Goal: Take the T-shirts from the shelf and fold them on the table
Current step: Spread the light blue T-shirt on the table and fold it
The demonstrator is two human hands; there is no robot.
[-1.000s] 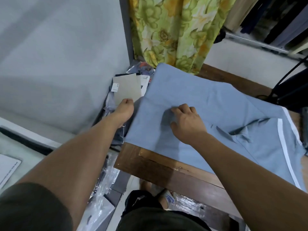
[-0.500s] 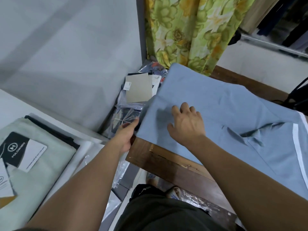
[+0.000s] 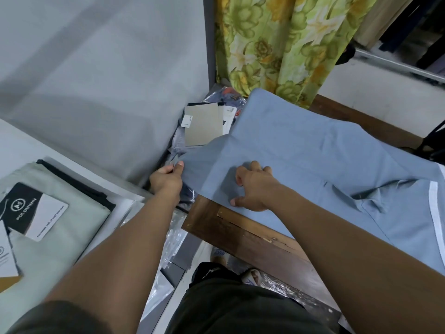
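Your blue shirt [image 3: 313,169] lies spread over the wooden worktop [image 3: 243,235], its collar and a white stripe toward the right side. Its left corner hangs out past the worktop's left edge.

Your left hand [image 3: 166,180] is off the worktop, in the gap between it and the white shelf [image 3: 125,191]. It pinches that hanging corner of the shirt between thumb and fingers, and the cloth runs taut from the pinch up to the worktop.

Your right hand [image 3: 252,186] rests on the shirt near the worktop's near left corner. Its fingers are bent and the fingertips press down into the cloth, with the thumb lying flat near the shirt's front hem. You cannot tell from here whether any cloth is gathered under the fingers.

On the shelf to your left lies a folded pale green shirt [image 3: 48,237] with a black and white card [image 3: 31,210] on top of it. A dark garment shows just behind it.

Beyond your left hand, down in the corner by the grey wall [image 3: 96,68], sits a pile of bagged clothes [image 3: 204,131] with a beige card on top. A green flowered curtain [image 3: 277,44] hangs behind the far end of the worktop.
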